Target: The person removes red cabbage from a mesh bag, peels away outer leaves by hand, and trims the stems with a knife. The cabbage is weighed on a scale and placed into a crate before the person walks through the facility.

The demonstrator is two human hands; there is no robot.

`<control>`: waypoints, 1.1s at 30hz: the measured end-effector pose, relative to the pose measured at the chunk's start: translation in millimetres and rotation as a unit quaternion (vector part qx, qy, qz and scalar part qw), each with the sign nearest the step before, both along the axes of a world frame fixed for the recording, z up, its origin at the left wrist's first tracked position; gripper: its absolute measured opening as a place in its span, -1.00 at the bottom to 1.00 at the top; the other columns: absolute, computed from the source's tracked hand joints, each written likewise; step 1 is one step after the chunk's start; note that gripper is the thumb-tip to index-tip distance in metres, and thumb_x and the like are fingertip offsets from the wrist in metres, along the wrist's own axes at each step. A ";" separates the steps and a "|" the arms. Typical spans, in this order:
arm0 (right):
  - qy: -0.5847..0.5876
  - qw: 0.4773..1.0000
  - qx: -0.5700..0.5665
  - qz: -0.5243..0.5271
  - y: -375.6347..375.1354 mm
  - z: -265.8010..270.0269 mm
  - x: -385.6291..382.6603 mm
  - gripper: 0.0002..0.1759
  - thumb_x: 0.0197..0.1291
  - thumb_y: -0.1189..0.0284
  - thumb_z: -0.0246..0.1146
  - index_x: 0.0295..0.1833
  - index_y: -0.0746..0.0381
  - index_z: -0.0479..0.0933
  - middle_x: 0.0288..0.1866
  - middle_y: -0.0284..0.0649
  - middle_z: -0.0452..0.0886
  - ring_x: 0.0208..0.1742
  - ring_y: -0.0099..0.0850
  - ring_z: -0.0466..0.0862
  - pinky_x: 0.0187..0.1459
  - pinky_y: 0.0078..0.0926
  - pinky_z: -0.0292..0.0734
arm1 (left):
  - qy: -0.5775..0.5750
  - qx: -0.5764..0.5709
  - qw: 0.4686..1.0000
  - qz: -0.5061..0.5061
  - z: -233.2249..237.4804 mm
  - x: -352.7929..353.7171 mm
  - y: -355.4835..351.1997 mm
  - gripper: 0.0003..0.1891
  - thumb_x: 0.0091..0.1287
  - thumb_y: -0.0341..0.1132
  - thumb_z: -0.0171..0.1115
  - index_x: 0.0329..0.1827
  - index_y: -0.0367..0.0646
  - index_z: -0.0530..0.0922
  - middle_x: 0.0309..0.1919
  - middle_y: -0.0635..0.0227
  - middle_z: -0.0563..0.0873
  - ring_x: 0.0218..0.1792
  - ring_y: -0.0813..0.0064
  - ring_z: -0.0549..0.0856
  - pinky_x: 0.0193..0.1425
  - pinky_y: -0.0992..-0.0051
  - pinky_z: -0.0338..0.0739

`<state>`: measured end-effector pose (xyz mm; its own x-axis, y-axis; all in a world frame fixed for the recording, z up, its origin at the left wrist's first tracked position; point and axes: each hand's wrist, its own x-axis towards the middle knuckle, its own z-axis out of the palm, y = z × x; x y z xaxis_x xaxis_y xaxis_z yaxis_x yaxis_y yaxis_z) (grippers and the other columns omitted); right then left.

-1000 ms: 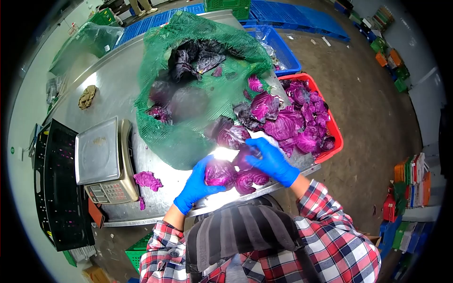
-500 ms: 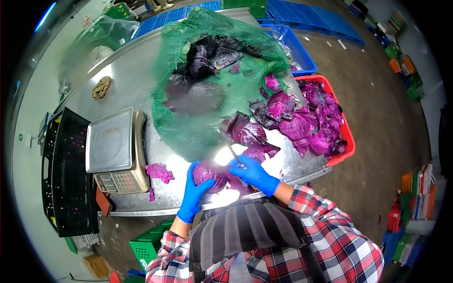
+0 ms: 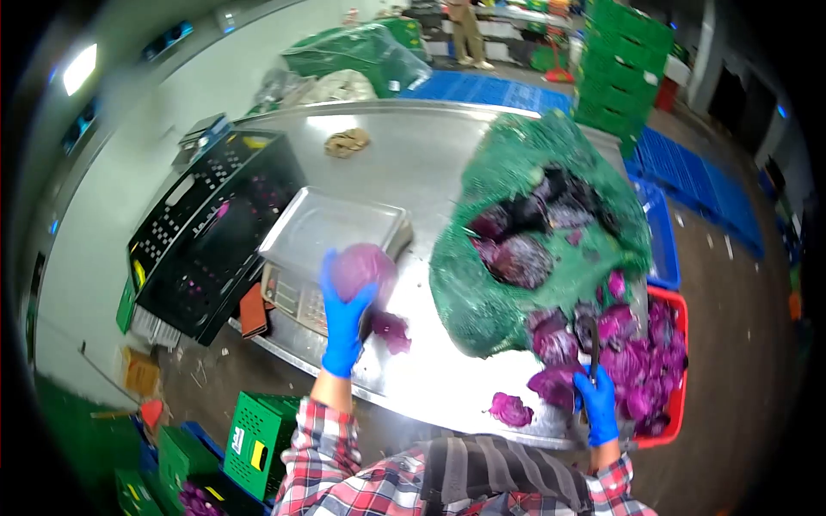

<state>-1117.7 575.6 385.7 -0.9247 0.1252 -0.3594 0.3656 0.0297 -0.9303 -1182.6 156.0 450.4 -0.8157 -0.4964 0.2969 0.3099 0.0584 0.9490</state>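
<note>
My left hand (image 3: 344, 322), in a blue glove, is wrapped round a purple cabbage (image 3: 363, 270) at the right front part of the weighing scale (image 3: 335, 232). Whether the cabbage touches the scale's plate I cannot tell. At the right, my gloved right hand (image 3: 597, 402) is closed round a knife (image 3: 594, 348) with its blade pointing away from me. Loose purple leaves (image 3: 551, 385) lie beside that hand. More cabbages (image 3: 521, 261) sit in the open green mesh bag (image 3: 465, 301) on the metal table (image 3: 430, 163).
A red crate (image 3: 675, 378) full of leaves stands at the table's right, with a blue crate (image 3: 661, 236) behind it. A black crate (image 3: 219, 249) is left of the scale. Green crates (image 3: 258, 443) stand below on the floor. A person's legs (image 3: 467, 34) show far back.
The view has turned left. My left hand has lifted the cabbage away from the table's front edge and over to the scale. My right hand has moved right with the knife, apart from the cabbage.
</note>
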 end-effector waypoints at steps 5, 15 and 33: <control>0.042 0.998 0.043 -0.007 16.4 -45.3 -7.5 -0.71 0.17 0.47 0.28 0.02 0.24 0.51 -0.39 -0.42 0.53 -0.52 -0.65 0.47 -0.56 -0.68 0.34 | -0.094 -0.446 0.867 0.203 -26.0 -49.1 -88.9 0.02 -0.20 -0.02 0.54 0.42 0.06 0.23 0.23 -0.04 0.37 0.20 -0.08 0.42 0.28 0.10 0.33; 0.246 0.957 0.089 -0.127 37.1 -7.8 -44.8 -0.60 0.29 0.47 0.15 0.24 0.29 0.42 0.07 -0.24 0.58 -0.17 -0.53 0.56 -0.15 -0.59 0.44 | -0.070 -0.515 0.833 0.192 -39.5 -25.8 -56.5 -0.04 0.03 -0.03 0.44 0.50 0.14 0.09 0.44 0.02 0.13 0.41 -0.15 0.16 0.38 -0.02 0.17; 0.091 0.989 -0.021 0.111 -164.4 20.4 -36.3 -0.63 0.30 0.51 0.13 0.21 0.24 0.42 -0.54 -0.43 0.39 -0.71 -0.67 0.34 -0.69 -0.67 0.32 | -0.042 -0.357 0.922 -0.140 -136.4 99.9 31.0 -0.58 0.35 -0.24 0.16 0.28 -0.01 0.46 0.24 0.20 0.47 0.22 0.18 0.48 0.27 0.22 0.40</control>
